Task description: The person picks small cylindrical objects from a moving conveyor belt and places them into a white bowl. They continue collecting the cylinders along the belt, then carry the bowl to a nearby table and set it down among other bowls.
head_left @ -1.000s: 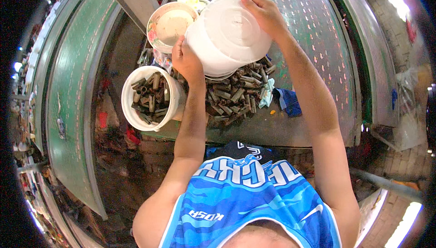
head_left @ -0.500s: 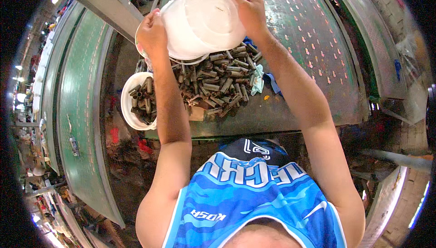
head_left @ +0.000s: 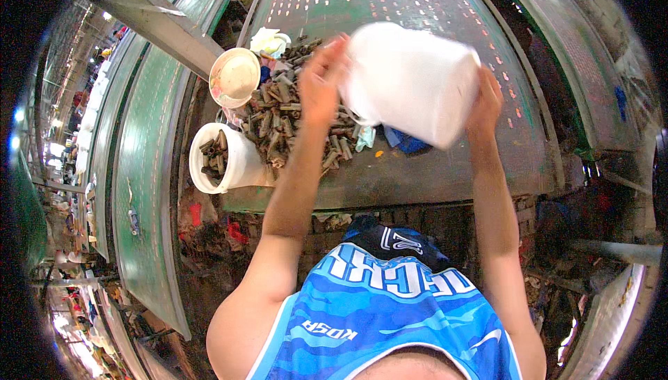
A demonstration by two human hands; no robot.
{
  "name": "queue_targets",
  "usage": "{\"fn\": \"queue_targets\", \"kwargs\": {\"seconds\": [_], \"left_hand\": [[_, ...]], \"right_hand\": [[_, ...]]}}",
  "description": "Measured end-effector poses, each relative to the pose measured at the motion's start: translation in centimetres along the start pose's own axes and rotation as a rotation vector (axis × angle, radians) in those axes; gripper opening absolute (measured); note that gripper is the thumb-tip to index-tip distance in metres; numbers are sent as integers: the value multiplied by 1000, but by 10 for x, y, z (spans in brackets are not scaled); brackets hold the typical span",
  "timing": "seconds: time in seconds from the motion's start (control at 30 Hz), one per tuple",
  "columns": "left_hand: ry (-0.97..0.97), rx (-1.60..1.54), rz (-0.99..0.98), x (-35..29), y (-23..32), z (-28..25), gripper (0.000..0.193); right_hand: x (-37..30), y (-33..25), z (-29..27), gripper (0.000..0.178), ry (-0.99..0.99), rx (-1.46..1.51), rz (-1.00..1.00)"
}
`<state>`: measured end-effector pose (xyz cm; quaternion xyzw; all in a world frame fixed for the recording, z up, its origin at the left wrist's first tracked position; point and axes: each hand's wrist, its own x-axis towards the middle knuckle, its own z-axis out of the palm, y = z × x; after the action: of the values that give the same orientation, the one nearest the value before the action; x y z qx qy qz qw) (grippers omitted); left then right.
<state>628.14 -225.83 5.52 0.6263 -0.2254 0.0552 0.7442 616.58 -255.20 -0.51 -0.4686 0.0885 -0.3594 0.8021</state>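
Note:
A white plastic bucket, blurred by motion, hangs tilted over the table, its base to the right. My right hand is closed on the base end. At the opposite end my left hand is closed at the rim, its fingers partly smeared. Beneath and left of the bucket lies a pile of short dark tube pieces. A second white bucket lies tipped at the pile's near left, with similar tubes inside. The held bucket's inside is turned out of sight.
A small round cream bowl sits at the pile's left, below a slanted metal beam. Pale cloth lies behind the pile, and blue cloth to its right. The long green-grey table carries rows of small marks.
The bucket has swung right and nearer to me, away from above the pile, with both hands moving along. The cream bowl and more of the pile now show.

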Motion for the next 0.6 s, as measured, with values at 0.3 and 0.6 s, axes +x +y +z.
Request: {"fn": "queue_targets", "kwargs": {"seconds": [0.3,0.6], "left_hand": [[-182,487,-63,-98,-69,115,40],[-609,180,149,-126,-53,293,39]], "right_hand": [[-156,18,-129,48,321,-185,-195],[-179,-40,-280,74,341,-13,-100]]}}
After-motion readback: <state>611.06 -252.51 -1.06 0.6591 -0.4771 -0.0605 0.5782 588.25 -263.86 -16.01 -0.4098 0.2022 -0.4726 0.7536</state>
